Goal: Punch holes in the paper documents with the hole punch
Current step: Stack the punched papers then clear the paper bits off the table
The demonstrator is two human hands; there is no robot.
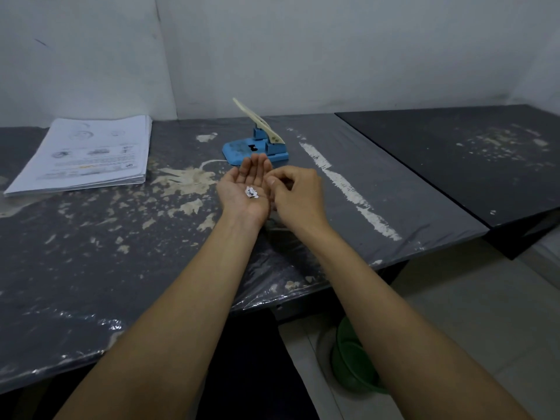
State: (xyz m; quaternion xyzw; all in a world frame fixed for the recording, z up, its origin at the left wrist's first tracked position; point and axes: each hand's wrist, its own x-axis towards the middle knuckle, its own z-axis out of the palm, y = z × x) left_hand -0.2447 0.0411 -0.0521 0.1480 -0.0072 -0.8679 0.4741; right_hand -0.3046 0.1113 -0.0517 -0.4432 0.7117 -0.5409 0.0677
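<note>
Just beyond the fingertips of the left hand [246, 189], held flat and palm-up with paper bits [251, 192] on it, sits the blue hole punch [254, 148], its lever raised. Beside that palm the right hand [295, 194] curls, fingertips pinched together; what they hold is too small to tell. Far left lies the paper stack [88, 154], print unreadable, on a scuffed dark table [121, 253] against a white wall [333, 50].
</note>
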